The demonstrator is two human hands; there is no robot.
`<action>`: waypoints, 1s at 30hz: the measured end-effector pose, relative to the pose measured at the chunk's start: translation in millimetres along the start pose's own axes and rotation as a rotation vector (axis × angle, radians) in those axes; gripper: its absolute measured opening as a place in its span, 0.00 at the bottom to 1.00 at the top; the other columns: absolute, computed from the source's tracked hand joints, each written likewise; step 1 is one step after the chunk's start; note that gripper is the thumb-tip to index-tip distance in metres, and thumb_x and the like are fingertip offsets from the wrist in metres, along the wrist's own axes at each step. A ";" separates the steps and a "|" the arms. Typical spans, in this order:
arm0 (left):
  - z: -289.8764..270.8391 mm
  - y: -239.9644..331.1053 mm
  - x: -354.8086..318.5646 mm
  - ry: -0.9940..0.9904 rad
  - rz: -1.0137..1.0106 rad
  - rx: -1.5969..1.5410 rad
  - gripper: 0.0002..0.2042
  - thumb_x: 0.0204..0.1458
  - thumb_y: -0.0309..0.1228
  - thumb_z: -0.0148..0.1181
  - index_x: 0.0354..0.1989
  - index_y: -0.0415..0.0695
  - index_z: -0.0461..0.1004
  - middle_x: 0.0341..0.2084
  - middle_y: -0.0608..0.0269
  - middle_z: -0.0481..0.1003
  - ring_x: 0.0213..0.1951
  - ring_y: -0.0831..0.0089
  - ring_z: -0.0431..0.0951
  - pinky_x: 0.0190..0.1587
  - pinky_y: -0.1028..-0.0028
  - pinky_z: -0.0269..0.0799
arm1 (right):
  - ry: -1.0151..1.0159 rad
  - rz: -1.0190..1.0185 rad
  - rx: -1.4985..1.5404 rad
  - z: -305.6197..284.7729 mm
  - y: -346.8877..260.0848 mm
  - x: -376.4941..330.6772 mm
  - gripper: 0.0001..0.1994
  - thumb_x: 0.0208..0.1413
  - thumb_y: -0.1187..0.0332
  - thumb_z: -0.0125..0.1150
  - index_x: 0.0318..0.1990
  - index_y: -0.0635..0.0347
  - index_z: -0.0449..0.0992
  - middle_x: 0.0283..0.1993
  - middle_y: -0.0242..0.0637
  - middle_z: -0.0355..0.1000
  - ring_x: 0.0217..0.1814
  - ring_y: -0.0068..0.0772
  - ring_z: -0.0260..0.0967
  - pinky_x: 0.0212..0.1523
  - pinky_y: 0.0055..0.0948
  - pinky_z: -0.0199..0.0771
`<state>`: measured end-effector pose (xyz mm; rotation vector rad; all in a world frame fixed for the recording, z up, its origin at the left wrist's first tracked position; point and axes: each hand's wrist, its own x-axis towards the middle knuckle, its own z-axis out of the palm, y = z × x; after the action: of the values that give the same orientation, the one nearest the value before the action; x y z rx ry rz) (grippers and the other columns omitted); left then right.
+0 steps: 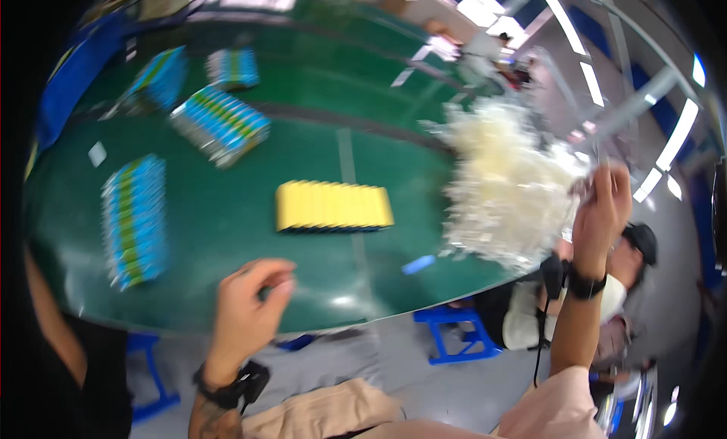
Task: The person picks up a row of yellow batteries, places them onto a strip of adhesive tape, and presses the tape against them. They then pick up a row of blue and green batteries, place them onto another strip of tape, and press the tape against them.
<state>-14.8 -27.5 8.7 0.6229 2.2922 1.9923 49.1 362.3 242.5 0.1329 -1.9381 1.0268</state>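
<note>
A row of yellow sponges (pixel 333 206) with dark undersides lies pressed side by side on the green table (pixel 227 257). My left hand (pixel 254 306) is just in front of it at the near edge, fingers curled, a small gap between thumb and forefinger and nothing seen in them. At the right, a big heap of clear plastic bags (pixel 507 181) stands on the table. My right hand (pixel 606 208) is raised at the heap's right edge with its fingertips drawn together; blur hides what is between them.
Wrapped blue-and-green packs lie at the left: one near pack (pixel 135 221), one farther pack (pixel 219 124), and two behind. A small blue piece (pixel 419 265) lies near the front edge. Blue stools (pixel 457 337) stand below. A person in a dark cap (pixel 640 246) sits at the right; another's arm (pixel 57 318) shows at the left.
</note>
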 end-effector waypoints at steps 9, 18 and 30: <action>-1.2 -0.8 3.2 -0.025 -0.009 0.088 0.12 0.44 0.20 0.63 0.39 0.36 0.79 0.31 0.52 0.80 0.36 0.60 0.80 0.44 0.66 0.74 | -0.008 -0.591 -1.155 -90.1 -13.6 148.0 0.05 0.62 0.69 0.61 0.41 0.59 0.77 0.25 0.38 0.73 0.25 0.34 0.73 0.26 0.34 0.72; -8.5 1.1 2.5 -0.064 0.112 0.167 0.11 0.50 0.28 0.66 0.42 0.41 0.80 0.33 0.54 0.81 0.36 0.57 0.81 0.40 0.65 0.76 | -0.571 0.012 -1.215 -36.2 135.7 20.0 0.20 0.57 0.52 0.57 0.31 0.63 0.72 0.30 0.49 0.69 0.35 0.52 0.67 0.36 0.47 0.64; -24.0 7.5 -21.6 0.291 0.275 0.197 0.09 0.48 0.23 0.68 0.39 0.41 0.81 0.34 0.55 0.80 0.38 0.56 0.80 0.43 0.64 0.76 | -1.451 -0.584 -0.249 186.4 -46.5 -105.7 0.20 0.48 0.58 0.71 0.45 0.61 0.78 0.40 0.41 0.77 0.39 0.45 0.78 0.38 0.40 0.79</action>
<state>0.2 -56.4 15.1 0.7421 2.7325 2.1101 7.2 170.0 145.6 1.5350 -2.9124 0.1653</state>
